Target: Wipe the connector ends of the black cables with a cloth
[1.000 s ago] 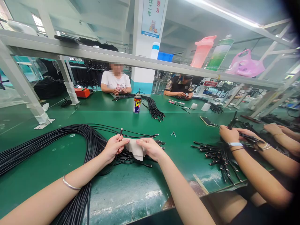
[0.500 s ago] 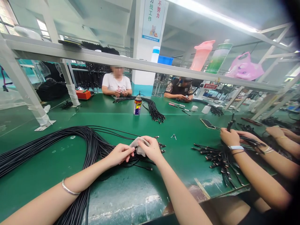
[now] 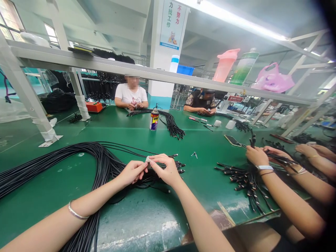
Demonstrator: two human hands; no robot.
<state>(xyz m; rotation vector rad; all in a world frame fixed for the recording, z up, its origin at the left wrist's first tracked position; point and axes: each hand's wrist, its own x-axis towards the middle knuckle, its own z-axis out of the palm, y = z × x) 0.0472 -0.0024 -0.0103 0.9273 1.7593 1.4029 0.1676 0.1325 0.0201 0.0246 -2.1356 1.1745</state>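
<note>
Left hand: My left hand (image 3: 132, 172) was narrowly pinched, its fingertips closed on the pale cloth, with a silver bangle (image 3: 75, 212) on my wrist.
Right hand: My right hand (image 3: 164, 169) was pinched just as narrowly from the other side, its fingers arched over the same cloth.
Cloth: Only a small fold of the pale cloth (image 3: 147, 159) showed between my hands; I could not tell whether a cable lay inside it.
Cables: A big loop of black cables (image 3: 102, 157) lay on the bench under my forearms, their plug ends (image 3: 181, 167) fanned out just past my right hand.
Bench: The green bench (image 3: 126, 217) ran ahead of me, worn pale near its edge, with a small metal part (image 3: 194, 154) lying beyond the plugs.
Beside me: To my right, another person's hands (image 3: 256, 155) worked above a spread of cable ends (image 3: 244, 178), near a phone (image 3: 232, 140).
Across: A spray can (image 3: 154, 119) stood by a cable bundle (image 3: 170, 126), and two co-workers, one in a white T-shirt (image 3: 131, 94), one in a dark vest (image 3: 201, 101), sat facing me.
Far: A poster (image 3: 172, 24) hung on a white pillar (image 3: 160, 80).
</note>
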